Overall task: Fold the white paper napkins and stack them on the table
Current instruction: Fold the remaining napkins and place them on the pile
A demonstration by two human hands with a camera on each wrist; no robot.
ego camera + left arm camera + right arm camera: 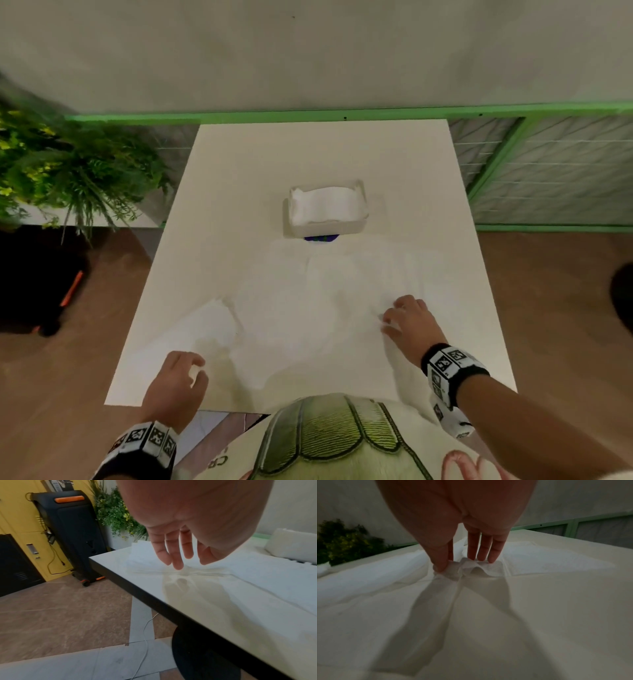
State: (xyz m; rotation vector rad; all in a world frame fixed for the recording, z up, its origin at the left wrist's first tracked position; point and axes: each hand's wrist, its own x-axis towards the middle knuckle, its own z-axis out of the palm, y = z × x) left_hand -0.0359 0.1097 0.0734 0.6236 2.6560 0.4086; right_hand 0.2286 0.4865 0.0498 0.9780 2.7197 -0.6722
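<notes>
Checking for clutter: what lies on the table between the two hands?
Only the spread white napkin lies between the left hand and right hand, seen in the head view.

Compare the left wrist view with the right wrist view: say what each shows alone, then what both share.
Left wrist only: the left hand, fingers relaxed over a flat napkin, a black wheeled unit, yellow lockers.
Right wrist only: the right hand pinching a bunched napkin edge, green framing.
Both: the white table and the plant.
</notes>
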